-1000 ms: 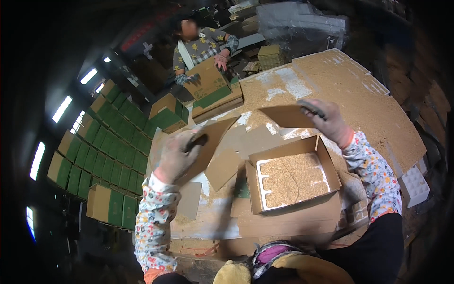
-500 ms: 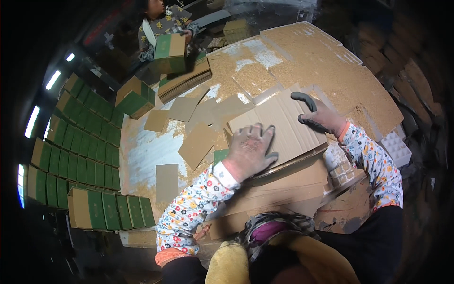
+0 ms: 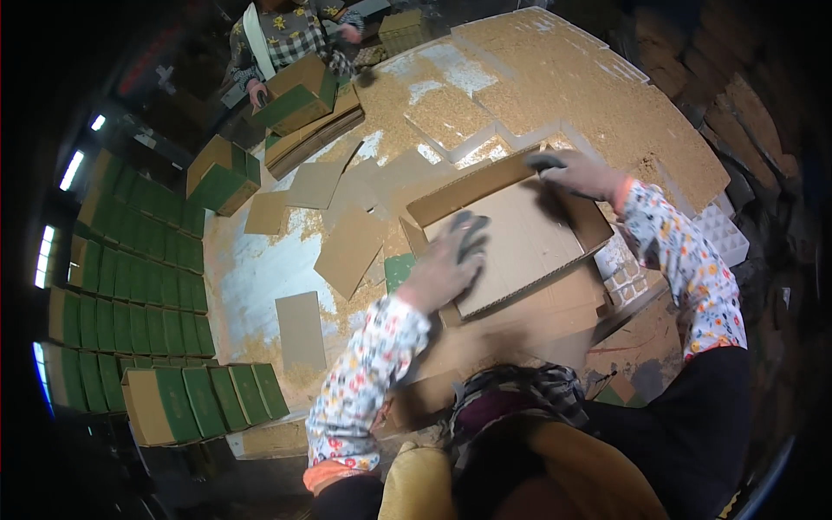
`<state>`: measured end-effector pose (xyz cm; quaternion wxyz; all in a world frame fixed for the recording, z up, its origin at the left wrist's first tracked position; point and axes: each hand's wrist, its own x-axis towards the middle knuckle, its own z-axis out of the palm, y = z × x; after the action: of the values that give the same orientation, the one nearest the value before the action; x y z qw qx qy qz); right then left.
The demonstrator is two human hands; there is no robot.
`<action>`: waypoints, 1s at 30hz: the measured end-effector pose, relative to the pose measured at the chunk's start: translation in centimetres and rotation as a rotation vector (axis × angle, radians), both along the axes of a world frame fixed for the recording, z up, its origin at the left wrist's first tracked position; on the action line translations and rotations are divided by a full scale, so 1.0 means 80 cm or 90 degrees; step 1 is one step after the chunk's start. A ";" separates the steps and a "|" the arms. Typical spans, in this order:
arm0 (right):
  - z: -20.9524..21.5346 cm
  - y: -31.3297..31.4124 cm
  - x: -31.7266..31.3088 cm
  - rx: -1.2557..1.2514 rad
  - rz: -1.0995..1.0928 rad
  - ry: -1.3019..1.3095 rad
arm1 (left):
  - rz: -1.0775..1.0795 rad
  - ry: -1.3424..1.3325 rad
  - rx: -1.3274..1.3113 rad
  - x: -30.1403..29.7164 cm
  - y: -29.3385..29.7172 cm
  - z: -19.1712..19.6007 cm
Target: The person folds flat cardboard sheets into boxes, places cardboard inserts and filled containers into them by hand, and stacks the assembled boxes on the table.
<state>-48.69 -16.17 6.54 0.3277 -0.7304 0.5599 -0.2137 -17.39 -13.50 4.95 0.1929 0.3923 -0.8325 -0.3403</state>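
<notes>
A shallow open cardboard box [image 3: 498,186] lies in front of me, tilted on the worktable, with a flat cardboard sheet [image 3: 520,247] inside its walls. My left hand [image 3: 446,264], in a worn glove with dark fingertips, reaches over the box's left side. Its fingers are apart above the sheet, somewhat blurred. At the far right corner my right hand [image 3: 585,176] has its dark fingertips over the rim; its thumb is hard to make out. More flat cardboard [image 3: 555,316] shows beneath the box on the near side.
Green-and-brown boxes [image 3: 143,303] stand in rows at the left. Loose cardboard pieces [image 3: 351,251] lie on the worktable [image 3: 598,104]. Across it, a co-worker [image 3: 295,39] handles a green box [image 3: 299,91] above stacked cardboard. A white divided tray [image 3: 719,234] sits at the right.
The cardboard sheet has gone down inside the box, whose walls now show around it. My right hand has moved onto the far rim. The co-worker's box has come down onto the stack.
</notes>
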 end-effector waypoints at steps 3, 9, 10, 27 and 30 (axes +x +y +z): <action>-0.018 0.002 -0.047 0.089 -0.073 -0.200 | 0.374 0.296 0.030 0.069 -0.010 -0.036; -0.130 -0.027 -0.005 0.320 0.017 -0.009 | 0.509 0.119 0.033 -0.017 0.029 -0.152; -0.099 -0.030 0.010 0.312 0.046 -0.073 | 0.545 0.119 0.024 -0.016 0.027 -0.144; -0.156 0.030 0.237 -0.088 0.098 -0.151 | 1.042 0.307 -0.199 0.478 0.286 -0.091; -0.091 0.024 0.423 -0.272 0.176 -0.289 | 1.129 0.105 -0.620 0.709 0.318 0.014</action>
<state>-14.81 -14.22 -0.74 0.3097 -0.7854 0.3108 -0.4365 39.31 11.94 6.08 0.5715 0.7230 -0.2733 0.2757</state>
